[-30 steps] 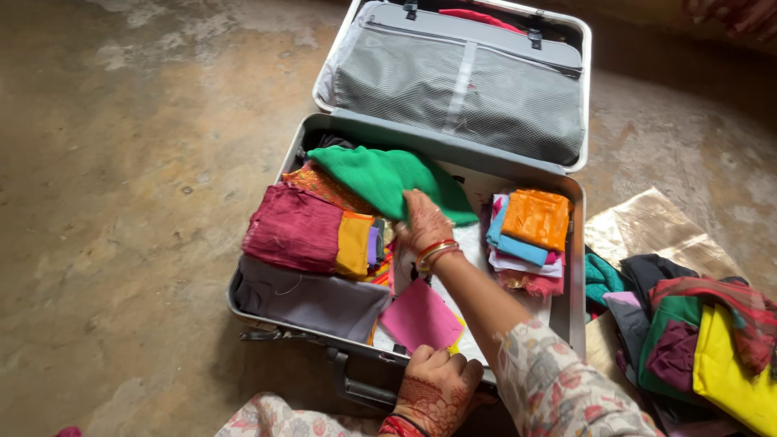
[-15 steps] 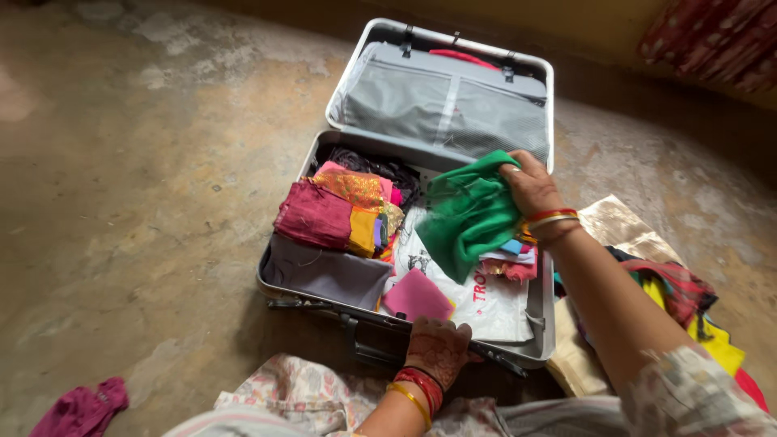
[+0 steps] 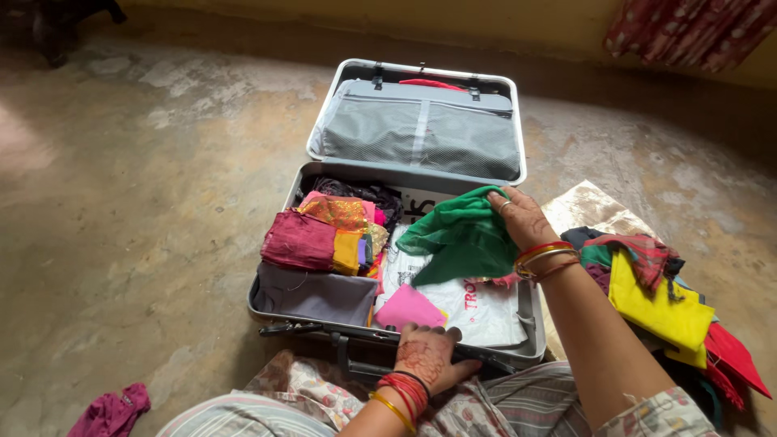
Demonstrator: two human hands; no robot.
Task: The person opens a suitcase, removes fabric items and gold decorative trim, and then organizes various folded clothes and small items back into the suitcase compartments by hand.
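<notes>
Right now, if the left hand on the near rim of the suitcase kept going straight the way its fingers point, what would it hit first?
The left hand points into the open suitcase. The first thing ahead looks like the pink folded cloth, lying just past the fingertips on the white plastic bag; depth is hard to judge.

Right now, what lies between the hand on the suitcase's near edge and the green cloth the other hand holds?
In the head view, a pink folded piece and a white plastic bag lie between the left hand and the green cloth.
</notes>
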